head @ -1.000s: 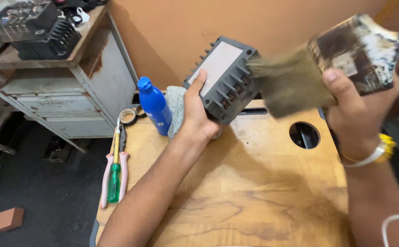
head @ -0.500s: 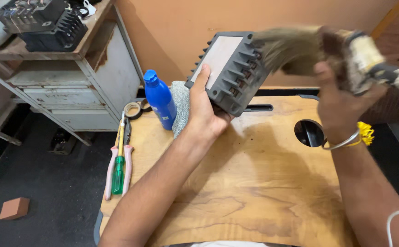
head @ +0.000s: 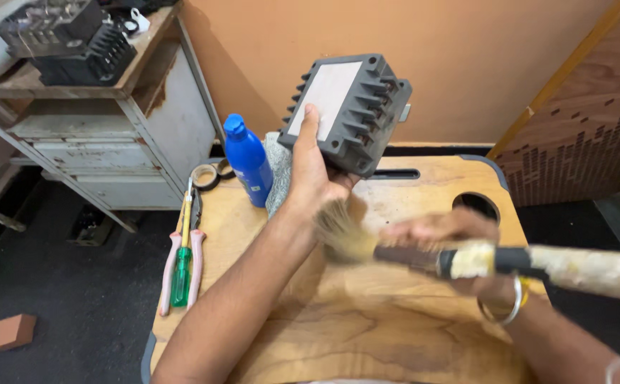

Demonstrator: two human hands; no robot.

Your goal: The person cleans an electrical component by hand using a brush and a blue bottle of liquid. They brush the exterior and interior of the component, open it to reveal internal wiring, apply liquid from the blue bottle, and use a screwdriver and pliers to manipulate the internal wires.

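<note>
The left hand (head: pixel 317 171) holds a grey finned module (head: pixel 345 114) up above the counter (head: pixel 395 334). The right hand (head: pixel 452 242), blurred, grips a brush (head: pixel 424 257) just near of it.

1. The left hand (head: pixel 317 174) holds a grey finned module (head: pixel 345 110) tilted above the wooden bench (head: pixel 338 327), thumb on its pale flat face.
2. The right hand (head: pixel 452 245), blurred, grips a worn paintbrush (head: pixel 466 259) lying across, bristles pointing left below the module.
3. A blue bottle (head: pixel 247 160) stands beside the left wrist.
4. Pliers (head: pixel 182 263) and a green screwdriver (head: pixel 180 270) lie at the bench's left edge.
</note>
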